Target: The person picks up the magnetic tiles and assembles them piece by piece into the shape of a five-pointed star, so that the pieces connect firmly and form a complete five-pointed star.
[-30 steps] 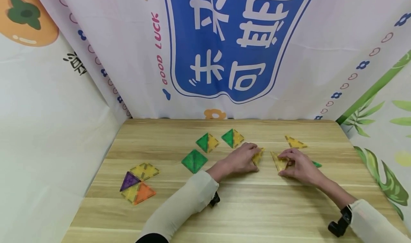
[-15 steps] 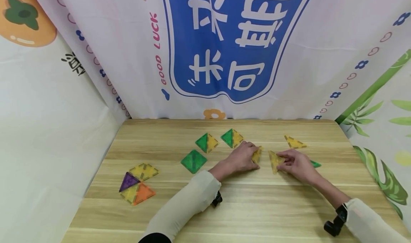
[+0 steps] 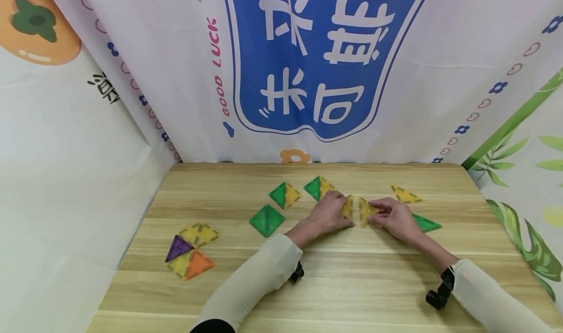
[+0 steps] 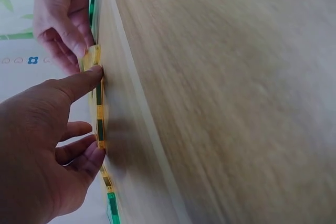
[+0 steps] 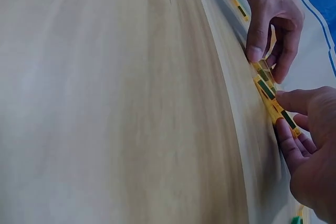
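Hands (image 3: 325, 214) (image 3: 397, 218) half-curled, each pinching one yellow triangle (image 3: 348, 208) (image 3: 365, 211)

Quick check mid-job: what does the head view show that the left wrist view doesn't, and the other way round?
Only the head view shows the purple triangle, the orange triangle and the pink lettering on the backdrop.

Only the left wrist view shows the left hand's yellow triangle nearly edge-on, with several curled fingers that the hand's back hides from above.

Both show the right hand with its own yellow triangle, and the wooden table.
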Demonstrator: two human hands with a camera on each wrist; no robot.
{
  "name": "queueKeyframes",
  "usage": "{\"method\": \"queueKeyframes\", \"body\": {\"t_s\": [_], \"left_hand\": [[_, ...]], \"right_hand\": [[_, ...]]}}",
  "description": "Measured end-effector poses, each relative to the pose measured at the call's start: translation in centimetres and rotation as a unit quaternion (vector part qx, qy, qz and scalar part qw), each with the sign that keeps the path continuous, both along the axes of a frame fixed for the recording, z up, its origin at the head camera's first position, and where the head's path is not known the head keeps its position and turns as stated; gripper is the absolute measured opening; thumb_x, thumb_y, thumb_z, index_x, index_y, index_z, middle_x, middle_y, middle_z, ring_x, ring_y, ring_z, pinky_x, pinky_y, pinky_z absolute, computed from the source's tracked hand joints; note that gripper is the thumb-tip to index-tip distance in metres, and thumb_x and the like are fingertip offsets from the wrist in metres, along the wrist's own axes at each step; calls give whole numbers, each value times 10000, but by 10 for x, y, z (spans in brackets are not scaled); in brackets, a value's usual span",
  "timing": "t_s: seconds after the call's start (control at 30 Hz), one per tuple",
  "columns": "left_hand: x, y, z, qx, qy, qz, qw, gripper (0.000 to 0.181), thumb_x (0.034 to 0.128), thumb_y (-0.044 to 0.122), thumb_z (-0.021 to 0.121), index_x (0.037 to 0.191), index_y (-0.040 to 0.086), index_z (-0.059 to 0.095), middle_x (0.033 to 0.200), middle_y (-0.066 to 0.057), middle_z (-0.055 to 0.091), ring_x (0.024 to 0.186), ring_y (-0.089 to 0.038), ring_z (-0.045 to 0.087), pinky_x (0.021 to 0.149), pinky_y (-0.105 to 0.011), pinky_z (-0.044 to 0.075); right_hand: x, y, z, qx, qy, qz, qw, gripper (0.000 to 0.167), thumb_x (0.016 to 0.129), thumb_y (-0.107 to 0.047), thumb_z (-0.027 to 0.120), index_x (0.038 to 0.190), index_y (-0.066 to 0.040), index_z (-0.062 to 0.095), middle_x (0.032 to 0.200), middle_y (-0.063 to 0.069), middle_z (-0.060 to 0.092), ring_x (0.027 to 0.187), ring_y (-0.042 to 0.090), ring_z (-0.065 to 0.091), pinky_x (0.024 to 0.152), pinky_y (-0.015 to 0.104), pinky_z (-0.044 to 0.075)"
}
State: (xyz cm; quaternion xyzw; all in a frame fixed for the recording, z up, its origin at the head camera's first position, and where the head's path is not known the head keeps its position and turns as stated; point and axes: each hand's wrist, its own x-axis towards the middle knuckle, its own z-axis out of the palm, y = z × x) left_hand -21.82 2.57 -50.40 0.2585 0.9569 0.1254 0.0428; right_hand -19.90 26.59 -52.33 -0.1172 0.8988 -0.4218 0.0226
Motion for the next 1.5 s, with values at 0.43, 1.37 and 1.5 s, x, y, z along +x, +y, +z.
{"method": "queueKeyframes", "body": {"t_s": [0.43, 1.37, 1.5], "left_hand": [[-2, 0, -2, -211, 51, 58, 9997, 725, 922, 558, 788, 1462, 99, 635, 1446, -34, 603, 1342, -190, 549, 1113, -284, 484], [35, 77, 13, -1155, 143, -2400, 9638, 808, 1040, 722, 405, 1701, 290, 233, 1758, 85, 200, 1614, -85, 154, 1296, -265, 149], [36, 94, 13, -1480, 171, -2586, 9544, 831, 1035, 750, 348, 1713, 320, 135, 1775, 116, 87, 1625, -66, 66, 1305, -272, 116]], "right_hand": [[-11, -17, -2, -87, 108, 271, 9995, 438, 907, -94, 851, 1300, 42, 712, 1178, 199, 691, 940, 237, 733, 705, 214, 592], [-31, 111, 33, 1543, 549, 924, 9822, 280, 1075, -157, 638, 1308, -42, 743, 1304, 257, 708, 1120, 429, 705, 861, 401, 594], [-30, 116, 32, 1509, 553, 1081, 9811, 277, 1088, -153, 614, 1303, -39, 745, 1294, 253, 714, 1136, 430, 699, 859, 370, 598]]}}
